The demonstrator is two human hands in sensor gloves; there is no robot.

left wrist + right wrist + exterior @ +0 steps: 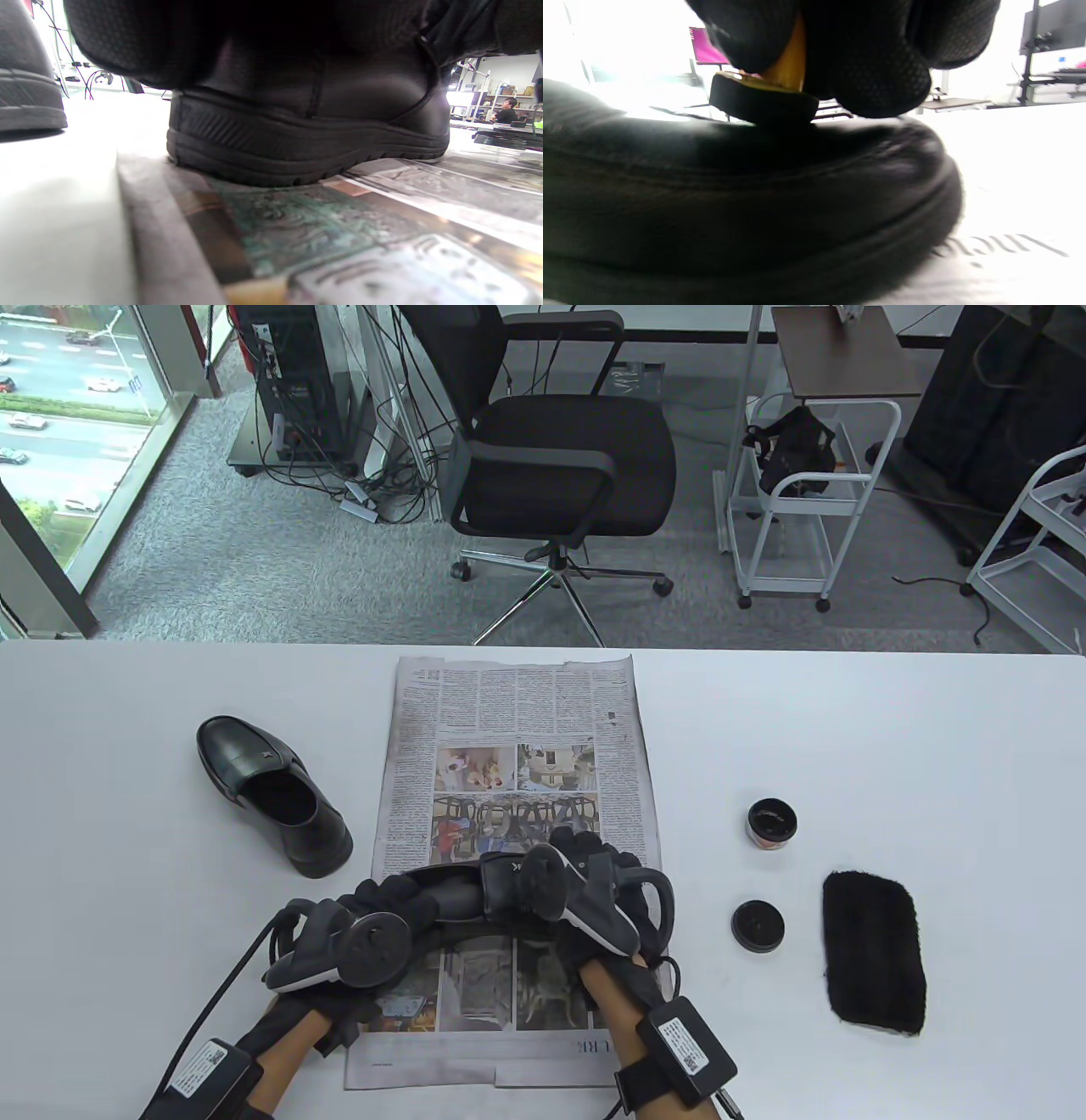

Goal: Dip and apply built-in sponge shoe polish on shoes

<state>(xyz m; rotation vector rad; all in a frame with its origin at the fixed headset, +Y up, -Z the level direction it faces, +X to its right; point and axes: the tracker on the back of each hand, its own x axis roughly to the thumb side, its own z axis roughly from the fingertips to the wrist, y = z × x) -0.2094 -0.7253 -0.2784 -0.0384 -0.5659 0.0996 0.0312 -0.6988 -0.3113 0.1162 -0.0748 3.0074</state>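
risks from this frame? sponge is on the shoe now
1. The right hand pinches the sponge applicator high on its yellow holder, so hard pressing could tip it.
2. The shoe sits near the newspaper edge in the left wrist view; sliding could mark the white table.
3. The open polish tin stands on bare table, so redips may drip there.

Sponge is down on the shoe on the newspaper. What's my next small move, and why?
Probably draw the sponge applicator in a short stroke along the shoe while the left hand steadies it. The right wrist view shows the right hand pinching the applicator with its black pad touching the leather. The shoe sits on the newspaper, and the open polish jar is off to the right.
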